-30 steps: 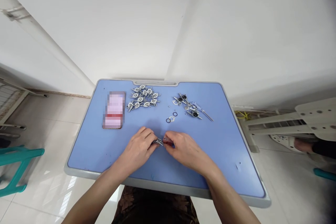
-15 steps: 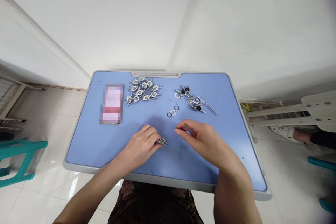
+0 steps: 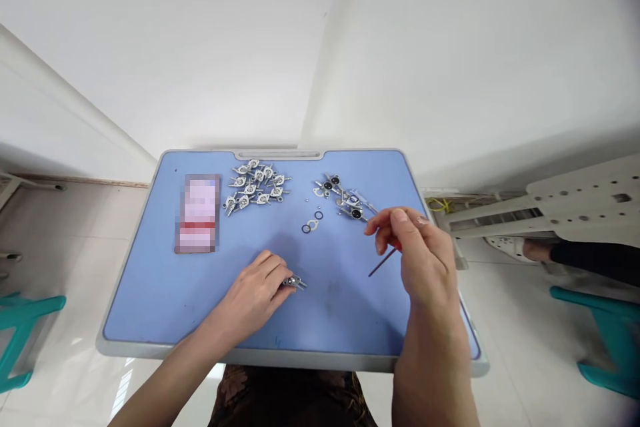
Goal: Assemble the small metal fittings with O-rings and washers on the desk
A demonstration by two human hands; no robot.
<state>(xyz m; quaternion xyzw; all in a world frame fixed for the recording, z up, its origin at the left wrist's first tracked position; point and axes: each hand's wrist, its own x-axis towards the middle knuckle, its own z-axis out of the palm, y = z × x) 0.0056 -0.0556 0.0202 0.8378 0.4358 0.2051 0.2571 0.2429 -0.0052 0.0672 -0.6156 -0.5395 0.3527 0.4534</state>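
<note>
- The left hand point(image 3: 260, 287) grips a metal part point(image 3: 295, 281) low over the middle of the tabletop point(image 3: 330, 340); the part's prongs stick out past the fingertips.
- The right hand point(image 3: 417, 240) is closed around a screwdriver point(image 3: 383, 262), its thin shaft slanting down, well apart from the part.
- Beyond the left hand, a bunch of pale-plated parts point(image 3: 259, 175) looks alike throughout, probably at one stage; whether they are finished or waiting cannot be told.
- The right-hand pile point(image 3: 356, 213) is smaller and mixed, with black discs showing, so its pieces seem to be at another stage. A clear tool point(image 3: 363, 200) lies against it.
- Two dark rings point(image 3: 319, 219) and a flat plate point(image 3: 313, 221) lie loose, apparently unfitted.
- Open blue surface lies between the hands, and also separates the held part from the near edge.
- The phone point(image 3: 197, 213) sits near the left edge, well apart from the left hand.
</note>
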